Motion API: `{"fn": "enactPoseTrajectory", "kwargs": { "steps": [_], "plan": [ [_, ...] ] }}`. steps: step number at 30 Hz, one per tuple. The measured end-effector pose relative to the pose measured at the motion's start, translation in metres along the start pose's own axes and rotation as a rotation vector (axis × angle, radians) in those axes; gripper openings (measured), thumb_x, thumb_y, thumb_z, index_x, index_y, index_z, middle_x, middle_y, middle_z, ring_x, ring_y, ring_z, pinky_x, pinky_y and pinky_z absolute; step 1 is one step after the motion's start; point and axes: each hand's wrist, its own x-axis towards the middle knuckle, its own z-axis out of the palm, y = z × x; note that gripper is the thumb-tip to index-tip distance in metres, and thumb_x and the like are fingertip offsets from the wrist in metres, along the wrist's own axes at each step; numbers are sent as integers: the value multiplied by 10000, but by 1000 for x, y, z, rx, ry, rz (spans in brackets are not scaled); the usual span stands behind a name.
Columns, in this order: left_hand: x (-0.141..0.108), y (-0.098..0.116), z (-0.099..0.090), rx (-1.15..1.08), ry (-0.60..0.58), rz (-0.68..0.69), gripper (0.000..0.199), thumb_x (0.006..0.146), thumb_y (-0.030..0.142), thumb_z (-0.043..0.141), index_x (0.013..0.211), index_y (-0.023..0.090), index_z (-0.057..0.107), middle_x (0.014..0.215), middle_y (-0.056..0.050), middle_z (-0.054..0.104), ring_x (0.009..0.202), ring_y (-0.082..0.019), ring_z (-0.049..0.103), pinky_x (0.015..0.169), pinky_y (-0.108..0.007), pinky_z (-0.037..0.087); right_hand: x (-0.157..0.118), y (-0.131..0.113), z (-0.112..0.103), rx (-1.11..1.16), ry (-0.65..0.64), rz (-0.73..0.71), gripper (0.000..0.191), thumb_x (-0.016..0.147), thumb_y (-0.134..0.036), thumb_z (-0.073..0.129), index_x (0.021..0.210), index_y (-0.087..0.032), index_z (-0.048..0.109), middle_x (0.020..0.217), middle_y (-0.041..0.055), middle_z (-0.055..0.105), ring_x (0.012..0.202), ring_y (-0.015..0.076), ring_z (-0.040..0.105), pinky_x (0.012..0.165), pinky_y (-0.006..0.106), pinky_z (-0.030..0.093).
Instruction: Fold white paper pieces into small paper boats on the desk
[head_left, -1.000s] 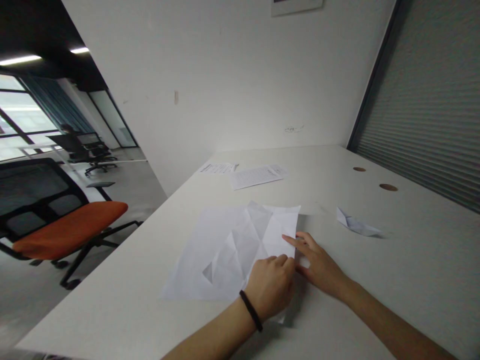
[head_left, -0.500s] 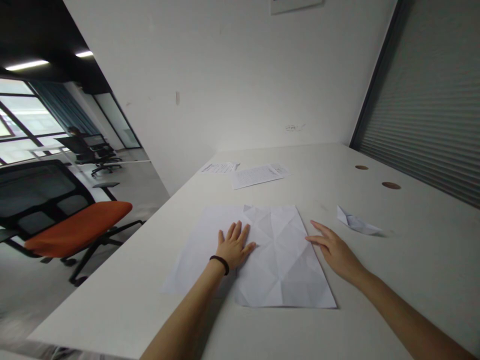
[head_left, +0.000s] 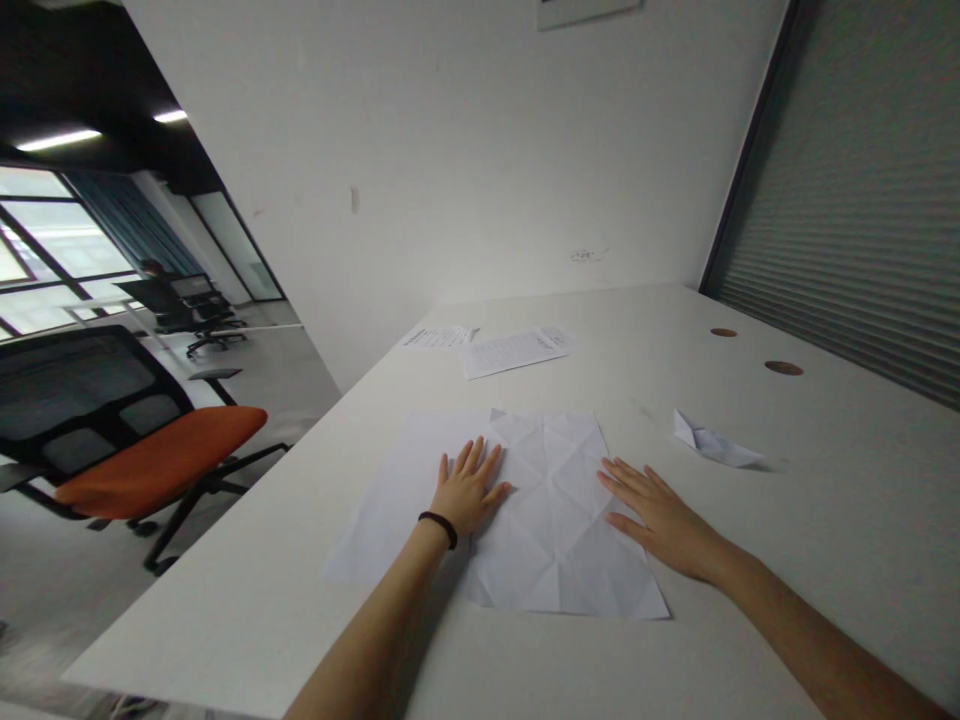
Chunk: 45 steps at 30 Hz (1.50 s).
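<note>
Over at the right of the white table (head_left: 225, 610) I can see a small folded paper (head_left: 714, 446), with two round brown patches (head_left: 784, 368) farther off, near the slatted blind (head_left: 862, 220). Toward the far end lie a printed sheet (head_left: 516, 353) and, left of it, more printed paper (head_left: 437, 337). Behind them stands a pale wall (head_left: 465, 150), with a faint scribble (head_left: 586, 256) low down and a tan mark (head_left: 355, 200) farther left. On the floor to the left is a black mesh-backed chair (head_left: 161, 462) with an orange seat. Well beyond it, a person (head_left: 154, 269) is by a dark chair (head_left: 169, 303), near a blue-green curtain (head_left: 127, 225) and a bright window (head_left: 60, 235). Two strip lights (head_left: 60, 140) glow overhead.
</note>
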Motion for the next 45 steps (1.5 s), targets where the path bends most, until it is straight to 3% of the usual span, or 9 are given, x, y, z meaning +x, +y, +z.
{"fn": "enactPoseTrajectory", "kwargs": {
  "steps": [6,22,26,29,33,37,45],
  "plan": [
    [-2,5,0,3,-44,49,577,863,553,273,1353,251,244,1426,-135,179,1308,-267,140,1023,-496,139,1,0,-1,3,-18,8,566,848,-524,320,1319,-212,345,1413,67,259,1307,208,173,1061,469,131],
    [-1,7,-2,-9,-29,39,559,856,536,328,1336,254,277,1428,-120,179,1308,-269,140,1026,-496,134,1,1,-1,4,1,0,553,841,-532,329,1311,-243,356,1406,56,284,1301,208,199,1056,474,157],
    [-2,9,-6,-16,49,76,423,870,292,396,1290,260,354,1445,-79,129,1315,-232,124,1041,-467,139,-2,5,-4,19,2,19,556,839,-514,345,1306,-212,373,1398,65,302,1295,212,221,1058,463,176],
    [-2,3,-10,-45,30,158,508,792,60,376,1243,288,418,1435,-17,187,1316,-183,131,1053,-443,143,-5,10,-8,58,13,21,499,845,-431,366,1292,-213,398,1392,54,317,1288,214,240,1053,459,211],
    [1,-11,-13,-113,-7,212,582,746,-18,336,1202,316,471,1392,46,298,1295,-145,208,1060,-394,192,-7,15,-12,127,28,19,468,803,-230,364,1265,-255,434,1378,15,344,1270,200,286,1042,460,248],
    [3,-18,-16,-164,13,235,514,778,-4,355,1143,307,540,1351,47,373,1265,-135,283,1051,-331,244,-8,17,-16,167,24,33,491,776,-185,348,1250,-257,453,1370,-1,360,1271,180,284,1055,443,225],
    [7,-17,-12,-220,22,267,302,849,186,463,1111,284,574,1291,1,455,1214,-150,369,1026,-304,282,-10,23,-21,239,-4,34,420,835,-338,396,1245,-268,458,1368,8,368,1272,197,282,1050,438,219]
  ]
}}
